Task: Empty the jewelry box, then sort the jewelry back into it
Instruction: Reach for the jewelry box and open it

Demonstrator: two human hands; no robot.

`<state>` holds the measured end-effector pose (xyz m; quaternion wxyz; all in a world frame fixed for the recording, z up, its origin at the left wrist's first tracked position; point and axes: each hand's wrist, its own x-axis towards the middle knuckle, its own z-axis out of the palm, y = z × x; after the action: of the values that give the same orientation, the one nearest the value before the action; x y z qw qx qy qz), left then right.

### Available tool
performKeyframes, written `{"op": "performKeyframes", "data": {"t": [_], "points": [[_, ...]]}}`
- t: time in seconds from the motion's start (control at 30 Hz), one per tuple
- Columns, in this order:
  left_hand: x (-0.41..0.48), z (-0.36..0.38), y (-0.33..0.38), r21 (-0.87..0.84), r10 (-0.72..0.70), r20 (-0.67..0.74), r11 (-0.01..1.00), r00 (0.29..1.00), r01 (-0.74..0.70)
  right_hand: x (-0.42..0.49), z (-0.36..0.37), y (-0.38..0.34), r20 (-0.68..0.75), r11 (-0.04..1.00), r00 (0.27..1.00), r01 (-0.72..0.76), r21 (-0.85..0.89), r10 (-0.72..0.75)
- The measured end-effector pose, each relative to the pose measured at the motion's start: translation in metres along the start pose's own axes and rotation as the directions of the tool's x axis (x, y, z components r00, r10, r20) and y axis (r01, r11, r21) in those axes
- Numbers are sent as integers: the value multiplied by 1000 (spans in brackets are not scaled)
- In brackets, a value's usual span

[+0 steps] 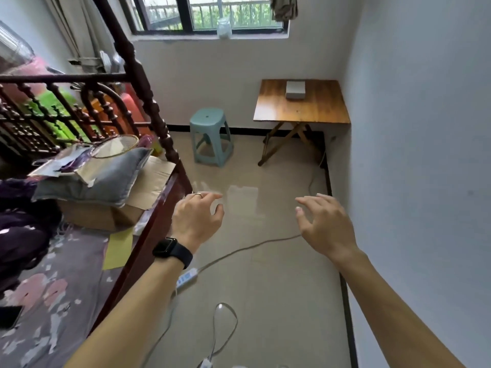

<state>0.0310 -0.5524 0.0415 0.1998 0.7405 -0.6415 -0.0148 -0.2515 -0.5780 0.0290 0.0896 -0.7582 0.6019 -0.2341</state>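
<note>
Arms stretch forward, left hand (196, 219) and right hand (324, 221) palms down. Fingers (305, 201) hang loose, holding nothing. The jewelry box (295, 89) sits far off on the bench (318, 110).

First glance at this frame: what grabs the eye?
Two empty hands reach forward mid-frame: the left hand above a black wristwatch, the right hand bare-wristed. Beyond them, a small grey rectangular box sits on a brown wooden folding table in the far corner, a pale teal plastic stool beside it.
</note>
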Motion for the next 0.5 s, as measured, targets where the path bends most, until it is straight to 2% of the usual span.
{"op": "performKeyframes", "data": {"t": [0.27, 0.5], "points": [[175, 38, -5, 12, -43, -47, 999, 998, 44, 182, 34, 22, 10, 998, 999, 48, -32, -48], [330, 79, -47, -1, -67, 14, 998, 998, 67, 348, 90, 12, 88, 998, 995, 49, -45, -45]]}}
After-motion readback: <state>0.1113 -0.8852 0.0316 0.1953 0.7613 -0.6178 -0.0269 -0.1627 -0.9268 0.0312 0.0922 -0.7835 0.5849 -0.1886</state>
